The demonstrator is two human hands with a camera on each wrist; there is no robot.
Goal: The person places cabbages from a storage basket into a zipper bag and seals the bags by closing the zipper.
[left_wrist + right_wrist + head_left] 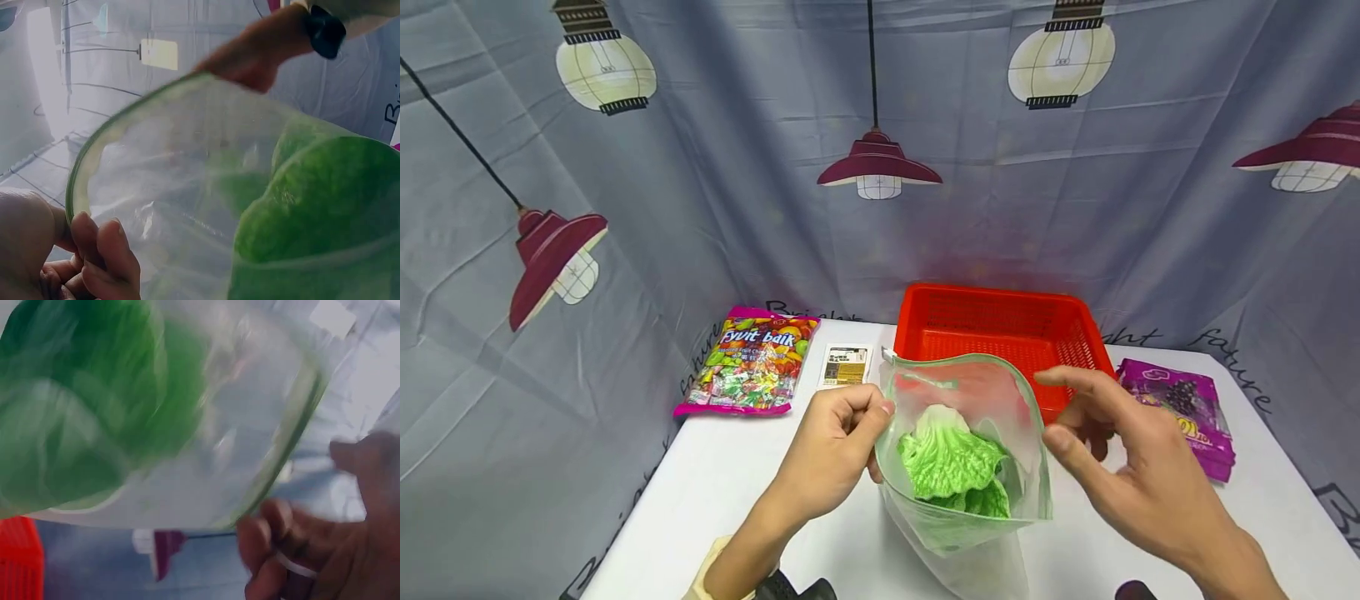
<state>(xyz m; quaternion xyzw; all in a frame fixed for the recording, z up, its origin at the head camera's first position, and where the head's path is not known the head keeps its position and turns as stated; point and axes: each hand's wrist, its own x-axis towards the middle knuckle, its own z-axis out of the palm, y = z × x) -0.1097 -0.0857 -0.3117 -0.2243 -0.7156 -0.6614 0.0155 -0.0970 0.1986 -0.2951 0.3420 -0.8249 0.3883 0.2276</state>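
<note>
A clear zip bag (925, 533) with a green-edged mouth stands wide at the top, above the white table. Inside it lie green lettuce leaves (951, 462), seen as blurred green shapes (325, 194) through the plastic in the left wrist view. My left hand (831, 450) pinches the bag's left rim between thumb and fingers. To the right of the mouth, my right hand (1138, 467) is held with thumb and fingers spread apart and nothing between them. In the right wrist view its fingertips (253, 534) are close to the rim; whether they touch is unclear.
Behind the bag sits a red plastic basket (992, 312). A candy bag (752, 362) and a small labelled packet (846, 365) lie on the white table (737, 467) at back left. A purple packet (1187, 412) lies to the right. A grey curtain (775, 208) hangs behind.
</note>
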